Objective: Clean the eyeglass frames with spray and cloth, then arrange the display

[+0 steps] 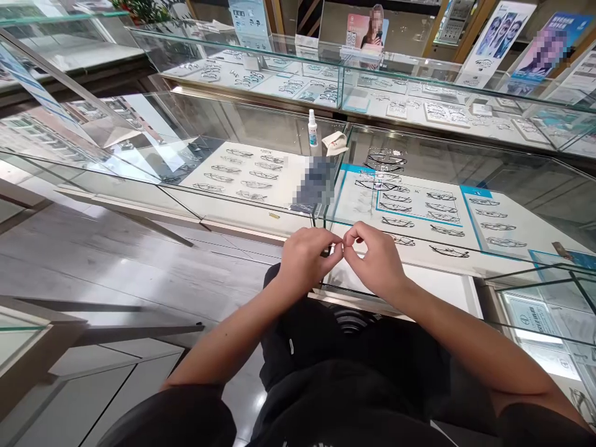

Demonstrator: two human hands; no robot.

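Observation:
My left hand and my right hand meet above the front edge of the glass display case. On each, thumb and forefinger are pinched, and the fingertips of both touch. Whatever may be between them is hidden or too small to make out. Beyond my hands, a pair of eyeglasses appears to rest on the glass top, though reflections blur this. A white spray bottle stands farther back, beside a crumpled pale cloth.
Rows of eyeglasses lie inside the case on the left, and more frames on the right. A second glass case runs behind, with advertising cards on it. Pale wood flooring shows at the left.

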